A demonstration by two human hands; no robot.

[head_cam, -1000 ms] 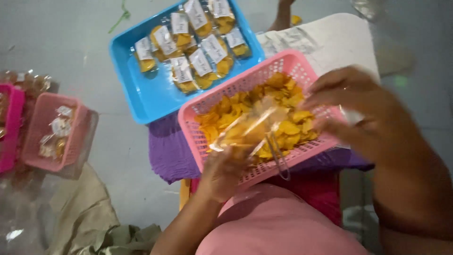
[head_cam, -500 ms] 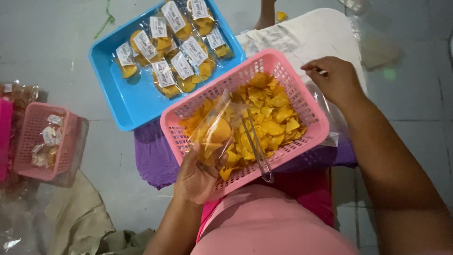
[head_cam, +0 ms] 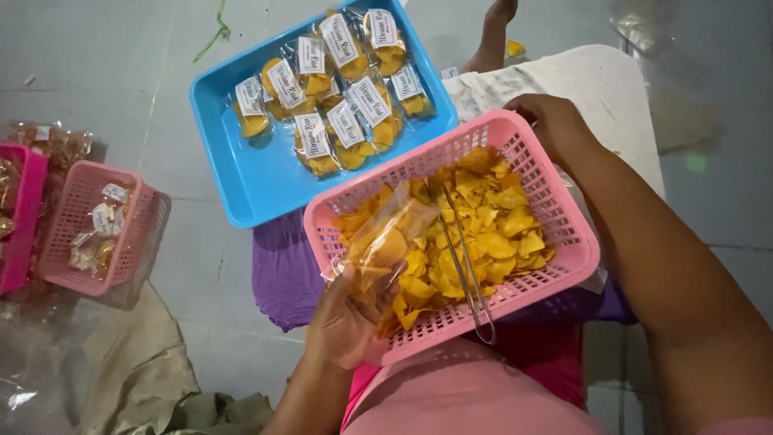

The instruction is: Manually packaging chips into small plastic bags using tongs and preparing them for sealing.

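A pink plastic basket [head_cam: 555, 173] full of yellow chips [head_cam: 491, 229] rests on my lap. My left hand [head_cam: 346, 322] grips a small clear plastic bag [head_cam: 385, 238] partly filled with chips, held over the basket's near left corner. Metal tongs [head_cam: 467, 266] lie loose on the chips. My right hand [head_cam: 551, 121] rests at the basket's far right corner, fingers curled against the rim and the white cloth [head_cam: 592, 80] behind it; whether it holds anything is hidden.
A blue tray [head_cam: 258, 173] with several sealed, labelled chip bags lies on the floor ahead. A smaller pink basket [head_cam: 97, 234] with a few bags stands at the left. Purple cloth [head_cam: 278, 274] lies under my basket. Someone's foot [head_cam: 495, 32] shows at the top.
My right hand has left the bag and moved out to the basket's far right corner. My left hand keeps hold of the bag. The tongs now lie on the chips.
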